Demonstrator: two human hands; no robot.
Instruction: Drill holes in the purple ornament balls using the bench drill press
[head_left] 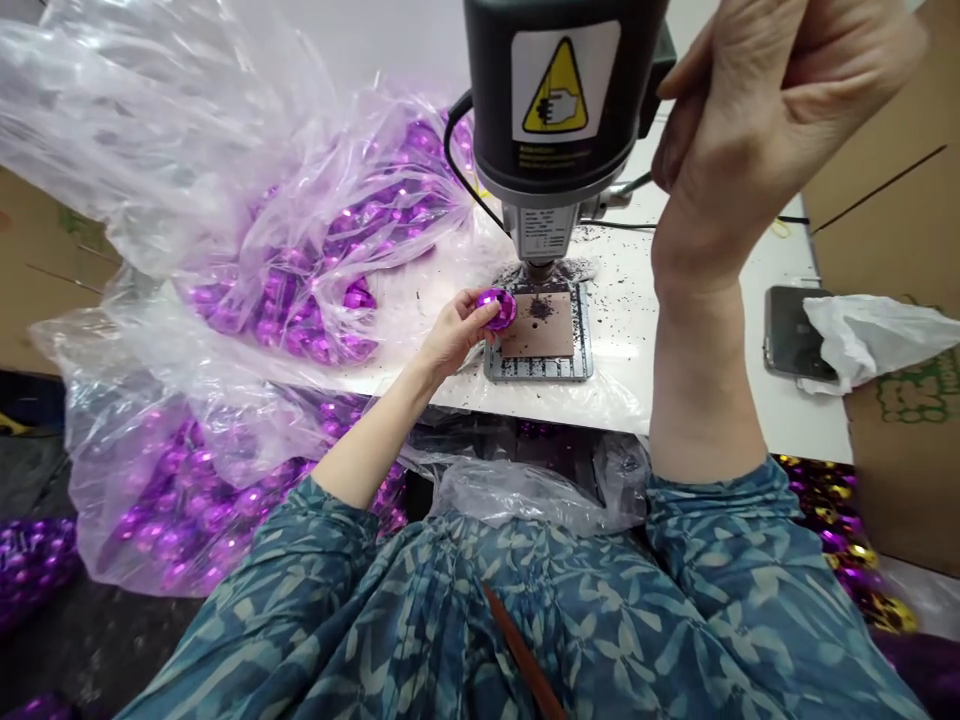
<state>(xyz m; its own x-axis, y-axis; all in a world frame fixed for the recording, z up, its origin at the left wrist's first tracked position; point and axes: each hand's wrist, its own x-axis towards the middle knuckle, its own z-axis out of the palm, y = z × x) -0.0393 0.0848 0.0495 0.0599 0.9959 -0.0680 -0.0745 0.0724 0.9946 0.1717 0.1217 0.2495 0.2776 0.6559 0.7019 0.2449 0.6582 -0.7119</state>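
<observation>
Forearm [382, 430] angled inward, left hand [459, 328] pinches a purple ball [498, 309]; right hand [772, 120] raised, its grip unclear.

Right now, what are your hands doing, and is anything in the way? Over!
Left hand holding shiny purple ball. Right hand raised beside black machine. Dark bits on brown board. Over.

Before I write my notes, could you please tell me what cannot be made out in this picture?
All in the head view:
Whether the right hand grips anything: hidden by its curled fingers.
The machine's top: cut off by the upper edge.
Print on the grey label: too small.
Part of the phone: under white crumpled wrapping.
Part of the purple ball: behind the left hand's thumb.
</observation>
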